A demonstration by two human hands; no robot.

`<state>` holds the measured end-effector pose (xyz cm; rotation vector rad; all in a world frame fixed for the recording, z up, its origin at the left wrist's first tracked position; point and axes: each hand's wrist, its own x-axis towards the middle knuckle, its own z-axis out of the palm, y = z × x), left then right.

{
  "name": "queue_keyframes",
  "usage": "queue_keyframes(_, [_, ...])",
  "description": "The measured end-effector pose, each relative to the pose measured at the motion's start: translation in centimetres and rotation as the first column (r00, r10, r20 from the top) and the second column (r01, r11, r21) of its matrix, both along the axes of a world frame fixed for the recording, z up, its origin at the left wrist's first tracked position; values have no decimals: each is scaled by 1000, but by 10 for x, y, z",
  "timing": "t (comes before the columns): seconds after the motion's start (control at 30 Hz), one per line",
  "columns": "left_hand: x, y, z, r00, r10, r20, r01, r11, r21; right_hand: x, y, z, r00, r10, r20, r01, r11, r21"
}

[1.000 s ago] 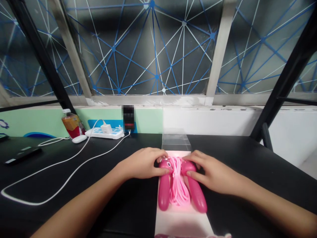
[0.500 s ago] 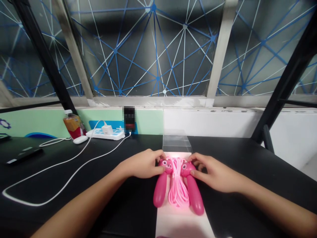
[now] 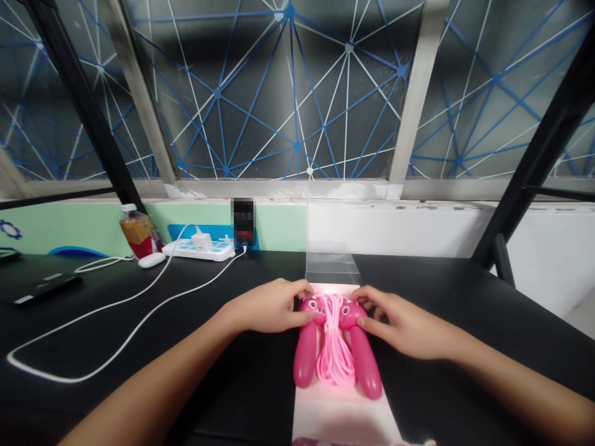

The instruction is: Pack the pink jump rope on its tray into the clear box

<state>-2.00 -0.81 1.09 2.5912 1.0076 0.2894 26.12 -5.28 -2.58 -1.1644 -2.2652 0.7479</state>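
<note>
A pale pink-white panel [image 3: 344,415] lies lengthwise on a black tabletop [image 3: 232,378], its near end running to the lower edge of view, where a strip of deeper pink shows, too cut off to identify; on it, at the center, rests a skipping rope in deep and light pink, its left handle [image 3: 305,356] and right handle [image 3: 365,365] spread apart toward the near side, with the bundled cord [image 3: 335,362] looped between them; at the handles' far ends, rounded heads bear animal-like eyes; a person's left hand [image 3: 274,305] holds the head of the left handle, thumb on the near side and fingers curled round the far side; the right hand [image 3: 406,322] grips the right handle's head in a like narrow hold; just beyond the panel stretches a clear plastic piece [image 3: 332,267].

To the left, a white cable [image 3: 139,297] loops across the tabletop near a flat dark object [image 3: 49,288]; farther back sit a small white rounded object [image 3: 152,260], a capped pouch [image 3: 139,234] and a white power strip [image 3: 223,252] with a plug [image 3: 201,241] in it; beside the strip, a dark pixelated object [image 3: 243,222] stands upright before a green-and-white wall [image 3: 395,229]; behind rise windows [image 3: 260,80] patterned with blue and white lines.
</note>
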Motion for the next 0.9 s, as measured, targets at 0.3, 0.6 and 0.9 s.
queue_keyframes(0.3, [-2, 0, 2, 999, -28, -20, 28, 999, -30, -4, 0, -1, 996, -34, -81, 34, 999, 5])
queue_keyframes(0.6, [-5, 1, 0, 1000, -21, -23, 21, 1000, -18, -10, 6, -15, 983, -87, -160, 97, 994, 56])
queue_keyframes(0.9, [-5, 2, 0, 1000, -11, -19, 11, 1000, -15, -12, 5, -20, 991, -129, -41, 135, 956, 259])
